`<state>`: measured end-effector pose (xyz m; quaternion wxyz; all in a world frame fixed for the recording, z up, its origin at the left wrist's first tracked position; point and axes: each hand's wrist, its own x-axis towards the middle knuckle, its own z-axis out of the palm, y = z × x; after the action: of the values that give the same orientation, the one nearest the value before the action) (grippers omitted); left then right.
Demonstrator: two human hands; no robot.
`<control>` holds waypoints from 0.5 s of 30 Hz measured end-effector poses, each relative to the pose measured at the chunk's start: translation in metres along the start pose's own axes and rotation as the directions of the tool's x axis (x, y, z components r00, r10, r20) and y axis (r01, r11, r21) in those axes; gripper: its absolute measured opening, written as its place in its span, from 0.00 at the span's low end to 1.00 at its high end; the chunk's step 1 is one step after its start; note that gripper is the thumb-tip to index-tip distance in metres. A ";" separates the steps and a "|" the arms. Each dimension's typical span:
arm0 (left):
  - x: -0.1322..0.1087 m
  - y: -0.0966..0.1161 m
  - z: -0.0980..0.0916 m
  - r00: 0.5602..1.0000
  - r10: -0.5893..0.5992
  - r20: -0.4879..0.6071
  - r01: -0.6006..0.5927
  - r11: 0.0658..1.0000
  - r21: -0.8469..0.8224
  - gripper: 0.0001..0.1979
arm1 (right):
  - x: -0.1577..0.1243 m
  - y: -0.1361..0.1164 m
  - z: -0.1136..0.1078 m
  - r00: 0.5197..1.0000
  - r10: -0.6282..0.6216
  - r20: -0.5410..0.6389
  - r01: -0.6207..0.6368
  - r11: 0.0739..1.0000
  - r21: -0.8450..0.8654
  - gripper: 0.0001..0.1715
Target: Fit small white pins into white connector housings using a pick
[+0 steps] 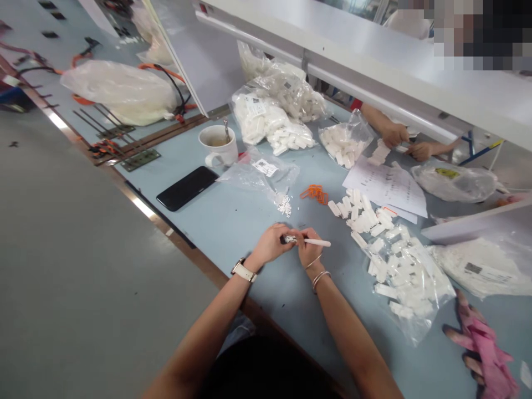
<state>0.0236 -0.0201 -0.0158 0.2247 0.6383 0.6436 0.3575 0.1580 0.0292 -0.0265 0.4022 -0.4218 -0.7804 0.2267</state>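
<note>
L hand hides pt. of sm. pc.; paper blurry, illeg.

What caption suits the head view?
Right hand holds a white pen-like tool beside the left hand; orange frames lie beyond.

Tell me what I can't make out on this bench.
Head view: small piece at the left hand; partly covered by the grip, too small.
Head view: tip of the white pen-shaped tool; hidden by the right hand.
Head view: wording on the printed sheet; too small and blurred.
Head view: what the co-worker's hands hold; too small and blurred.
Head view: lower end of the pink glove; cut off by the bottom edge.
</note>
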 end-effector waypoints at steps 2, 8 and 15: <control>0.000 0.000 0.000 1.000 0.003 0.003 -0.003 1.000 -0.009 0.04 | 0.001 -0.001 -0.001 0.999 -0.049 0.003 0.049 0.998 -0.040 0.33; 0.000 -0.001 -0.001 0.999 0.027 0.021 -0.026 0.998 -0.057 0.06 | 0.001 0.001 0.005 0.980 -0.198 0.016 0.198 0.968 -0.156 0.33; 0.001 -0.001 -0.002 0.999 0.020 0.025 -0.019 0.999 -0.046 0.05 | 0.000 0.000 0.007 0.977 -0.212 0.015 0.212 0.968 -0.131 0.31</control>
<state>0.0217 -0.0191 -0.0149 0.2440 0.6437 0.6261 0.3661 0.1521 0.0291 -0.0307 0.3952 -0.3615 -0.8344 0.1302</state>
